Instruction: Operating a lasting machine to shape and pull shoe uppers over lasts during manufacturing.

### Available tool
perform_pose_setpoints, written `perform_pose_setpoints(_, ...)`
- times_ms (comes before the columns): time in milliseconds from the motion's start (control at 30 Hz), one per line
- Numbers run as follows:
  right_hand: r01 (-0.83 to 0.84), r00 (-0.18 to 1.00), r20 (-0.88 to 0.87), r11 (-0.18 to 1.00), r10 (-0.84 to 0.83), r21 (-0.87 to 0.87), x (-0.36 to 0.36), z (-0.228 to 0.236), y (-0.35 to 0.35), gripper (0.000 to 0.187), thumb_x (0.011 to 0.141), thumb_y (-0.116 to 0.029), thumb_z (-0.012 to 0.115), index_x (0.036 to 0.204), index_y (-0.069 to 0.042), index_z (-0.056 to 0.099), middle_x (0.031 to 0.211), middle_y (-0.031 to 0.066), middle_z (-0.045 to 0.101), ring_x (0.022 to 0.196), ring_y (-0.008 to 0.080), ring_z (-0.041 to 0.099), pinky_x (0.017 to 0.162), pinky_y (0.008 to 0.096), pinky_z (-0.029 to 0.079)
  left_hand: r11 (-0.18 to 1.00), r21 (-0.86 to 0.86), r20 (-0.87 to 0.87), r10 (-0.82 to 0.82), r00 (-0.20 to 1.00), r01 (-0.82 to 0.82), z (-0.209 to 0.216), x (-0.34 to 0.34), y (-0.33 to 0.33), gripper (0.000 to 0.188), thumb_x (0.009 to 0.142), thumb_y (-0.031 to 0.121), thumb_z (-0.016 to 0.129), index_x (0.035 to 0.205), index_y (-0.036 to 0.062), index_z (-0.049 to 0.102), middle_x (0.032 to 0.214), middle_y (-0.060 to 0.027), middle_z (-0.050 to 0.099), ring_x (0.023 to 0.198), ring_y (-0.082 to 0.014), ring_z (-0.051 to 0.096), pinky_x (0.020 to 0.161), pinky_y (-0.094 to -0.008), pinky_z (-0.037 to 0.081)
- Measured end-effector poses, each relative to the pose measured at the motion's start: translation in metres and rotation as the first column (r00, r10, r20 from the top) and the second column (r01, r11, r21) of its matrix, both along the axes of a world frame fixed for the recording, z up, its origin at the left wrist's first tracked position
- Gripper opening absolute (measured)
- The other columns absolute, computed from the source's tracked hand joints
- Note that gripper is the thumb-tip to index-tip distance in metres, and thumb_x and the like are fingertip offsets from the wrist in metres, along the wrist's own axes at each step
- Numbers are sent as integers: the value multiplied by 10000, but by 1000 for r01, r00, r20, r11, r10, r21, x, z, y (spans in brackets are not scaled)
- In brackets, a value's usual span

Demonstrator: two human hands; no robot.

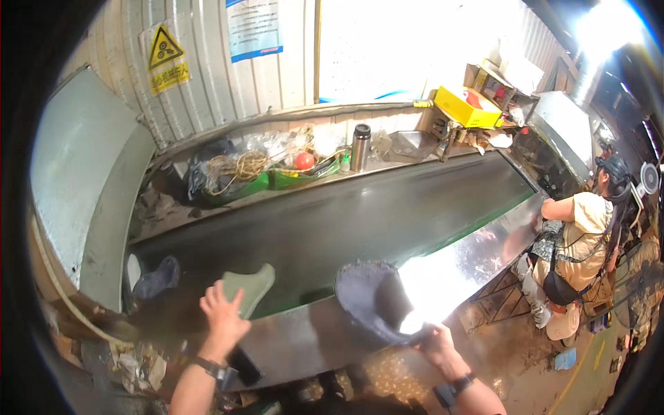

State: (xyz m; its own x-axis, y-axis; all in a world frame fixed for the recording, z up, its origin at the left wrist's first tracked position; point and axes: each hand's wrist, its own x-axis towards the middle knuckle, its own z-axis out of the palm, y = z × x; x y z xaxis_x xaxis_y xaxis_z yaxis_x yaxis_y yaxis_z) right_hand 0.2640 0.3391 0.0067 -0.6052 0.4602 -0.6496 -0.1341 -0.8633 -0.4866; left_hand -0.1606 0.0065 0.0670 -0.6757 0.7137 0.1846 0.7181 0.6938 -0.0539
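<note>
My left hand (225, 319) reaches over the near left part of the conveyor belt (318, 228). Its fingers are spread at the edge of an olive-green, curved soft piece (254, 285); whether they touch it I cannot tell. In my right hand (437, 346) is the rim of a dark grey-blue, hollow, bowl-like piece (363, 297), perhaps a hat, tilted above the shiny metal ledge (294, 342). Farther left on the belt lies a dark grey piece (158, 279), with a small whitish one (133, 271) beside it.
A black phone-like object (245, 365) lies on the ledge by my left wrist. Behind the belt stand green bags (242, 188) of rope and plastic, a steel flask (360, 148) and a yellow box (467, 107). A co-worker (584, 221) is at the far right end. A grey metal housing (90, 180) rises at left.
</note>
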Motion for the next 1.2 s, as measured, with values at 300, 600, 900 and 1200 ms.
perform_pose_setpoints(300,43,999,23,998,-44,54,-52,40,-6,322,948,-364,609,1139,-109,657,1086,29,679,1093,206,589,1022,440,408,773,213,-268,-542,796,598,-64,229,66,341,795,292,650,1136,298,639,1264,15,518,1240,-195,412,969,-440,293)
perform_pose_setpoints(600,-191,981,142,531,132,826,-7,80,-30,613,923,-120,683,1478,16,463,1028,50,693,771,131,627,712,246,504,289,73,761,-635,-134,-955,-39,173,83,284,943,355,697,965,72,711,1048,-94,698,964,-237,653,857,-401,510)
perform_pose_setpoints(900,-127,872,412,-691,264,712,-5,3,-109,604,749,-178,810,1315,-68,634,1133,110,623,1114,304,605,1123,516,436,574,252,966,-97,241,-779,-88,91,94,301,949,291,713,940,-9,733,818,-30,687,781,-122,581,725,-326,478)
perform_pose_setpoints(1200,-336,860,305,3,409,942,-51,-16,-118,1041,730,-141,910,1514,110,273,1539,347,336,1427,457,388,1158,450,359,570,339,796,250,551,-748,-130,72,94,413,972,367,644,892,-31,714,769,-159,676,734,-198,599,726,-401,477)
